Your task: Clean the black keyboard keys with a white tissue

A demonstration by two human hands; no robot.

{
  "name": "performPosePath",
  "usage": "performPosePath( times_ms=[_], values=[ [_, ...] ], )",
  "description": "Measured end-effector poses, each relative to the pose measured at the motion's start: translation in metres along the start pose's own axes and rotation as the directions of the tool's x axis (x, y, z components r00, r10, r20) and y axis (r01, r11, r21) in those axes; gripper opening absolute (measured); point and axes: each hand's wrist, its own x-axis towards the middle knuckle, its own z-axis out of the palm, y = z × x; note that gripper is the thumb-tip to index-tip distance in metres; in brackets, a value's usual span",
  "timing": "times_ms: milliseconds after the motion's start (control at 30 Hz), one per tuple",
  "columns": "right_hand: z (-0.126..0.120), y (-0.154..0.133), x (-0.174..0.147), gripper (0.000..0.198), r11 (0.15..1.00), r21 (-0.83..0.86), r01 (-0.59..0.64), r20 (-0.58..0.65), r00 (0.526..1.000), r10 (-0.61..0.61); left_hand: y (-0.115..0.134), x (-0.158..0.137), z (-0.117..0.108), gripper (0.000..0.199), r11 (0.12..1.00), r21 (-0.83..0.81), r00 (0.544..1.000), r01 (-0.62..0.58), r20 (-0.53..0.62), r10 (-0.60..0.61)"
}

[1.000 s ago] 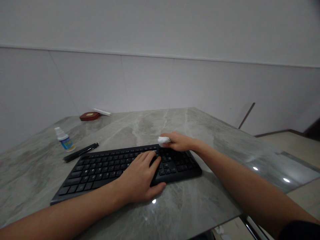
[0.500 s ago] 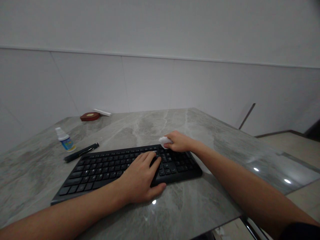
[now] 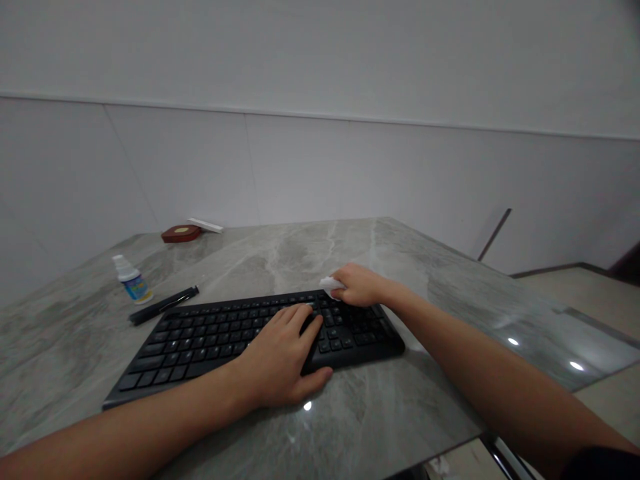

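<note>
A black keyboard (image 3: 210,337) lies at a slant on the grey marbled table. My left hand (image 3: 283,353) rests on its keys right of the middle, fingers spread and lying flat, with the thumb over the front edge. Above the keyboard's far right part, my right hand (image 3: 361,285) is closed around a crumpled white tissue (image 3: 330,283) that pokes out past the fingertips. Part of the tissue is hidden in the fingers, and whether it touches the keys is hard to see.
A white spray bottle (image 3: 134,283) with a blue label stands at the left, beside a black slim tool (image 3: 163,307), perhaps a brush. Near the wall lie a dark red box (image 3: 181,233) and a flat white piece (image 3: 206,225). The tabletop (image 3: 280,250) ends at the right.
My right hand has shifted very slightly to the right, and the tissue in it looks flatter. My left hand and the keyboard stay put.
</note>
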Motion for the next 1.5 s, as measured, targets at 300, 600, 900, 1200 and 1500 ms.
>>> performPosePath(
  times_ms=[300,600,900,1200,1500],
  values=[
    [-0.002,-0.013,-0.003,0.031,0.99,-0.099,-0.103,-0.008,0.995,0.103,0.001,0.001,-0.001,0.063,1.0,-0.021,1.0,0.013,0.005,-0.013],
    [-0.003,-0.018,-0.006,0.029,0.993,-0.032,-0.114,0.045,0.992,0.115,0.0,0.001,0.0,0.064,1.0,-0.012,1.0,0.005,0.003,-0.005],
    [0.006,-0.011,-0.007,0.018,0.99,0.088,0.112,-0.043,0.993,-0.109,0.001,0.002,-0.001,0.063,1.0,0.001,1.0,-0.004,0.004,0.004],
    [0.011,-0.016,-0.006,0.024,0.999,-0.038,0.01,-0.116,0.993,-0.014,0.0,0.001,-0.001,0.062,1.0,-0.027,1.0,0.0,-0.017,0.0],
    [0.006,-0.018,-0.008,0.022,0.999,-0.027,0.046,-0.081,0.996,-0.048,0.0,0.001,0.001,0.063,1.0,-0.015,1.0,-0.004,-0.016,0.004]
  ],
)
